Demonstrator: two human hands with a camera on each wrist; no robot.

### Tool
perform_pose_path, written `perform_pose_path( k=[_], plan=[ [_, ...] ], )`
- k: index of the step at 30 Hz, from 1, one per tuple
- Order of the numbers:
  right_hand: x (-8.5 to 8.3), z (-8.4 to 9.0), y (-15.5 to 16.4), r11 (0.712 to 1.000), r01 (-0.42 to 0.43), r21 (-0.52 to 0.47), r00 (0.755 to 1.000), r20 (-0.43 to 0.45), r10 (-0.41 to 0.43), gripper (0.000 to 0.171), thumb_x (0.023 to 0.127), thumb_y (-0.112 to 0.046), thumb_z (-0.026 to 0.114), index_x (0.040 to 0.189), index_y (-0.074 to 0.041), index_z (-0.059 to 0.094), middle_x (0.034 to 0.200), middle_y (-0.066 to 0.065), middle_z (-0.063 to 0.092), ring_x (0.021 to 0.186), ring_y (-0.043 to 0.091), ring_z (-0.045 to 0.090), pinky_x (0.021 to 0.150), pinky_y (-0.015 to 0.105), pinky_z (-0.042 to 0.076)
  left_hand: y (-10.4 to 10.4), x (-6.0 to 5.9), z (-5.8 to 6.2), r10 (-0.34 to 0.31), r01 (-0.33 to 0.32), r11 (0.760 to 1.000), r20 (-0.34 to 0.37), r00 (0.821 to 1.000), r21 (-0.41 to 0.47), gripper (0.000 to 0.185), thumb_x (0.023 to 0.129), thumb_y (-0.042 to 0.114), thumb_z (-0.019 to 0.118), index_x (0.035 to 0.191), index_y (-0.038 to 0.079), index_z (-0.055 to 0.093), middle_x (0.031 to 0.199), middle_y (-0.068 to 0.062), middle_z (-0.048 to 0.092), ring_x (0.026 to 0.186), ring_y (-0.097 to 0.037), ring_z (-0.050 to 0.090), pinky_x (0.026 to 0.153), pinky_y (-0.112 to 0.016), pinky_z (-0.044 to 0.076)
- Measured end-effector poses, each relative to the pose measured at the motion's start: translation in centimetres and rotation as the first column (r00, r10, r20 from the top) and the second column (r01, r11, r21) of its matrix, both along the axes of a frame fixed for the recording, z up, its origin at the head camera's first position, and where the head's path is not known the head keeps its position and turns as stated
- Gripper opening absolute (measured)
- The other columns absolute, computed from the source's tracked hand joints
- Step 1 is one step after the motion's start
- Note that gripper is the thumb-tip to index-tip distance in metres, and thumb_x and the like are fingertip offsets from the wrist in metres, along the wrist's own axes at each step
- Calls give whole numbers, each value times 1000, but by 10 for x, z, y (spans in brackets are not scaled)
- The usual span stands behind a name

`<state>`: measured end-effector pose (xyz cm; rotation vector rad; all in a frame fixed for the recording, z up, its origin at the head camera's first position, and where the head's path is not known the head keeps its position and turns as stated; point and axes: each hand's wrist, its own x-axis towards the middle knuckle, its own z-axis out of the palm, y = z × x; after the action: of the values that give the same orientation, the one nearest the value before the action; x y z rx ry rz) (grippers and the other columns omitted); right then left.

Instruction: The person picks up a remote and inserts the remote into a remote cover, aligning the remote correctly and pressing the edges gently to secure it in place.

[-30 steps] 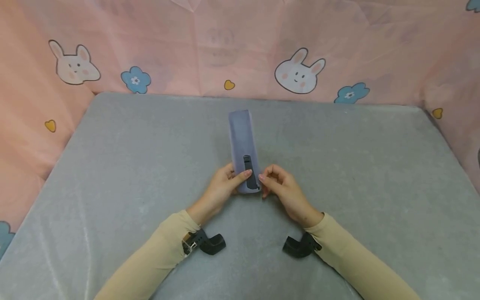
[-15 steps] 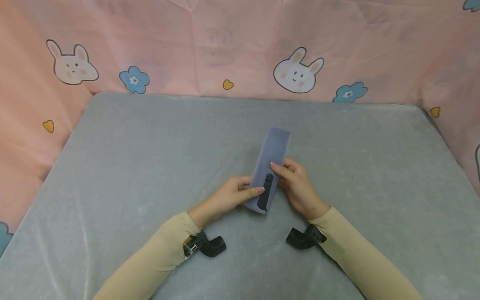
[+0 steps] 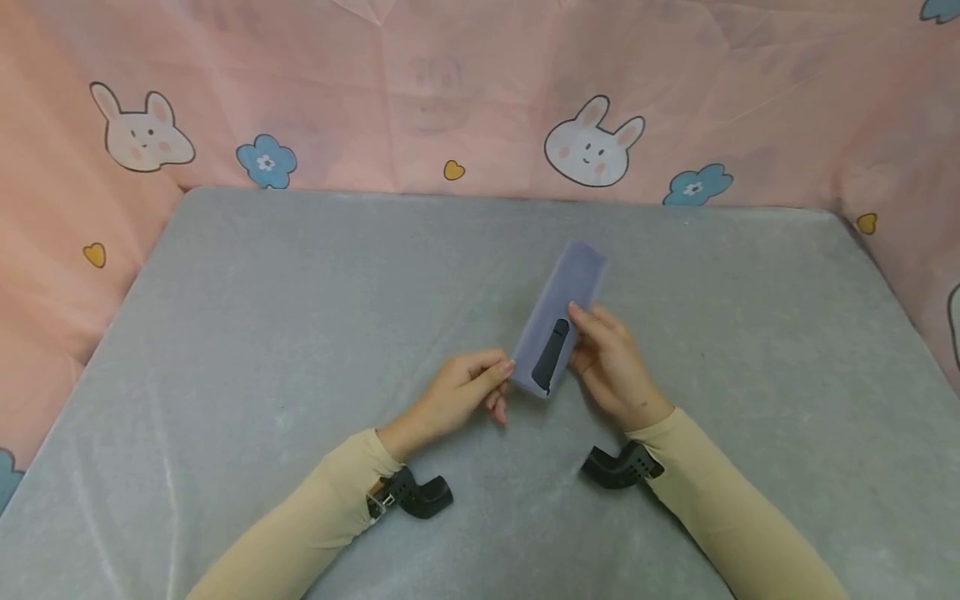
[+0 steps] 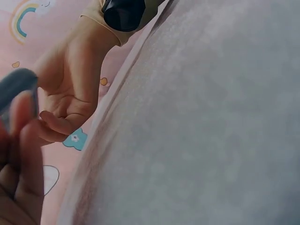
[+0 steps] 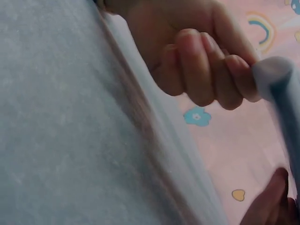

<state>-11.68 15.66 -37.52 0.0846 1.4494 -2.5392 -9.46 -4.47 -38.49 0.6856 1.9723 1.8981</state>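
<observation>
A long lavender case (image 3: 567, 283) with a black strip (image 3: 551, 356) on its lower half tilts up to the right, held above the table. My right hand (image 3: 621, 375) grips its right edge, thumb on the upper face and fingers behind. At the lower left corner, my left hand (image 3: 461, 392) pinches the case between thumb and forefinger, the other fingers curled below. The left wrist view catches a blurred end of the case (image 4: 16, 86) beside my left fingers (image 4: 30, 168). In the right wrist view the left hand (image 5: 187, 61) meets the case's rounded end (image 5: 274, 77).
A grey cloth covers the table (image 3: 300, 292). Behind it and at the sides hangs a pink curtain (image 3: 495, 100) printed with rabbits, flowers and hearts. Black wrist cameras (image 3: 426, 496) stick out from both beige sleeves (image 3: 300, 521).
The case has moved right and tilted rightward. My right hand has taken hold of its right edge, while the left thumb has slid off the black strip to the lower left corner.
</observation>
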Motion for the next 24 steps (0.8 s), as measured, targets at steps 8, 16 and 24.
perform_pose_path(
  k=[8, 16, 24],
  plan=[
    [3, 3, -5, 999, -43, 6, 998, -49, 44, 29, 98, -8, 49, 126, -5, 42, 97, 0, 66, 86, 14, 66, 71, 28, 55, 1, 0, 0, 116, -115, 993, -32, 993, 40, 33, 99, 3, 42, 67, 0, 47, 50, -7, 51, 47, -16, 51, 48, -24, 37],
    [-1, 11, -4, 995, 97, -26, 990, -96, -99, 13, 95, -1, 53, 107, -3, 53, 84, 2, 70, 75, 12, 68, 65, 25, 54, 5, 6, -2, 58, -55, 989, -18, 998, 136, 30, 99, 2, 41, 70, -2, 46, 54, -7, 51, 53, -12, 49, 57, -24, 39],
    [2, 14, -6, 988, 90, 125, 987, -142, -72, 28, 95, 2, 51, 121, -3, 47, 83, -2, 71, 73, 8, 67, 67, 23, 53, 8, 7, -6, -12, -28, 973, 170, 985, 230, 33, 101, 12, 38, 79, -11, 46, 58, -1, 50, 55, -11, 56, 56, -24, 47]
  ],
)
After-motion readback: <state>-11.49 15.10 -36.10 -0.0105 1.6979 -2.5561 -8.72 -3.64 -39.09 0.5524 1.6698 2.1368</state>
